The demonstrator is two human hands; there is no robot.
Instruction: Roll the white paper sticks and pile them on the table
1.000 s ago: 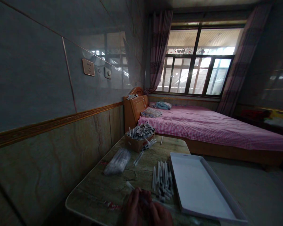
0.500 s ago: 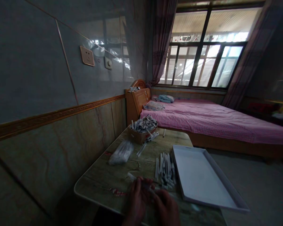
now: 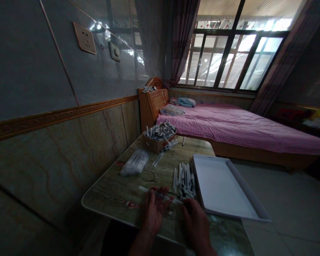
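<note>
On the counter (image 3: 106, 193) lies a plastic bag (image 3: 135, 162); then, above it, the left hand (image 3: 154, 213) loosely holds a slim tube (image 3: 143, 188). So slack a grip could let the tube drop among the loose pens (image 3: 186, 177). Whether the right hand (image 3: 196, 217), by the tube's end, pinches it I cannot tell (too dim there). Rightmost sits a white tray (image 3: 226, 188).

On my monitor I read: tray (image 3: 224, 188), plain white; slim tubes (image 3: 186, 174), white and grey; tabletop (image 3: 112, 193), mottled green; bedspread (image 3: 229, 124), pink check; carton (image 3: 154, 145), brown; headboard (image 3: 157, 102), orange-brown.
</note>
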